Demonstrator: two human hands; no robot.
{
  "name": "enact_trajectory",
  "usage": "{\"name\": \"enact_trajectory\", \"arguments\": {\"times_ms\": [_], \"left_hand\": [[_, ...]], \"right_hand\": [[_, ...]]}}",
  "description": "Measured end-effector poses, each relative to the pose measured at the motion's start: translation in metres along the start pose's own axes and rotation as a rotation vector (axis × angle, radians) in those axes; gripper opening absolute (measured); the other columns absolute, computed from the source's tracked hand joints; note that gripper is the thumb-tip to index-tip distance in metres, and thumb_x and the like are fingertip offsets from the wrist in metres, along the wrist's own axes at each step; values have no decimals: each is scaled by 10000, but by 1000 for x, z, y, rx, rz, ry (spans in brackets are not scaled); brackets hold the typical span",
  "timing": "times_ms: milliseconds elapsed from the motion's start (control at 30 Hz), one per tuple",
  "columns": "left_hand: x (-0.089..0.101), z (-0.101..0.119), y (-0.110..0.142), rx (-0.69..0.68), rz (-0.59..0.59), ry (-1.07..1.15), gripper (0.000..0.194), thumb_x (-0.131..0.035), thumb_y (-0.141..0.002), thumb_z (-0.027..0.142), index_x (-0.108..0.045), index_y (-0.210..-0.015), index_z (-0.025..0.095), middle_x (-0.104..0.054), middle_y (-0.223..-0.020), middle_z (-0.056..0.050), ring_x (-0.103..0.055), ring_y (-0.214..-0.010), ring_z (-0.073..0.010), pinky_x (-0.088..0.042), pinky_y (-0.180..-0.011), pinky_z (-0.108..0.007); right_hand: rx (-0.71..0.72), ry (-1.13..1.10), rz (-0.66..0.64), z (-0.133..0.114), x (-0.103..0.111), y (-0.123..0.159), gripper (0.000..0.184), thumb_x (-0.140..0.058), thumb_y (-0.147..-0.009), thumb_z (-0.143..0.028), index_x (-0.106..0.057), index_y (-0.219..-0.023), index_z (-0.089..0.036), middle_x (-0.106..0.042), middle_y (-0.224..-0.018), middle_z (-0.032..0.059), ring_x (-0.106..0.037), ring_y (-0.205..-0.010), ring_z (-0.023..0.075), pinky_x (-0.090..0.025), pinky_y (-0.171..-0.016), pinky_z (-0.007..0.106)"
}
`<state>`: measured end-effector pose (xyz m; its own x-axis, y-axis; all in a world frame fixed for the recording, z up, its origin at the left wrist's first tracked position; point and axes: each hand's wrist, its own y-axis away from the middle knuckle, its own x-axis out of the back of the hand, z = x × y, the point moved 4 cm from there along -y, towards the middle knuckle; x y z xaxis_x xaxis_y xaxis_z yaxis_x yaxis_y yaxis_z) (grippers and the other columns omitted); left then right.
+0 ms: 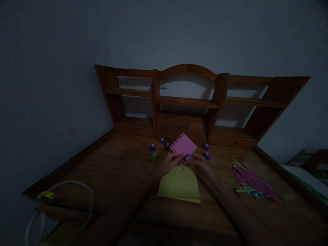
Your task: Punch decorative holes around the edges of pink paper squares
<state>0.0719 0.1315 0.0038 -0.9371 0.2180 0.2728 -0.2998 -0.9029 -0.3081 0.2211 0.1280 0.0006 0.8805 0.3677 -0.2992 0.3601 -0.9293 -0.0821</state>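
A pink sheet of paper [185,145] with a row of punched holes along its left edge is held up over the desk. My left hand [169,163] pinches its lower corner. My right hand [199,162] is closed around a small purple craft punch [188,156] at the sheet's near edge. Below both hands lies a stack of yellow paper [179,184], with other colours showing at its front edge. Small pink cut-outs [182,168] are scattered on top of the stack.
Purple punches [152,147] and a green punch [154,156] stand left of the paper; more purple punches [207,156] are at right. A pile of punched paper strips [252,181] lies further right. A wooden shelf unit [187,100] backs the desk. A white cable [77,182] loops at left.
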Motion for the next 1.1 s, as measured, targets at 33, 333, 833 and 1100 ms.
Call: {"name": "enact_trajectory", "arguments": {"times_ms": [33, 333, 833, 1100], "left_hand": [[1, -2, 0, -4, 14, -32, 498, -493, -857, 547, -630, -653, 114, -630, -626, -46, -570, -582, -139, -429, -557, -226], [18, -10, -5, -44, 278, -274, 487, -450, -890, 509, -674, -678, 132, -675, -664, -38, -604, -604, -156, -419, -564, -229], [28, -2, -5, -1, 383, -295, 332, -548, -854, 436, -712, -810, 150, -707, -833, -75, -633, -752, -197, -469, -665, -274], [22, -2, -5, -93, 322, -236, 327, -475, -909, 416, -675, -893, 157, -683, -872, -66, -618, -805, -188, -466, -674, -257]], "right_hand": [[-2, 7, -3, 1, 0, 0, 287, -795, -646, -323, -706, -876, -176, -683, -848, 49, -578, -676, 153, -430, -624, 285], [-22, 195, -69, 21, 2, -6, 312, -810, -628, -335, -693, -877, -190, -656, -738, 11, -534, -593, 116, -398, -540, 244], [-9, 142, 0, 12, 2, -5, 313, -798, -646, -332, -691, -896, -178, -681, -804, 26, -603, -633, 131, -467, -610, 274], [-45, 24, 80, 18, 8, -8, 357, -828, -604, -308, -685, -907, -184, -698, -915, 46, -652, -755, 167, -513, -744, 312]]}}
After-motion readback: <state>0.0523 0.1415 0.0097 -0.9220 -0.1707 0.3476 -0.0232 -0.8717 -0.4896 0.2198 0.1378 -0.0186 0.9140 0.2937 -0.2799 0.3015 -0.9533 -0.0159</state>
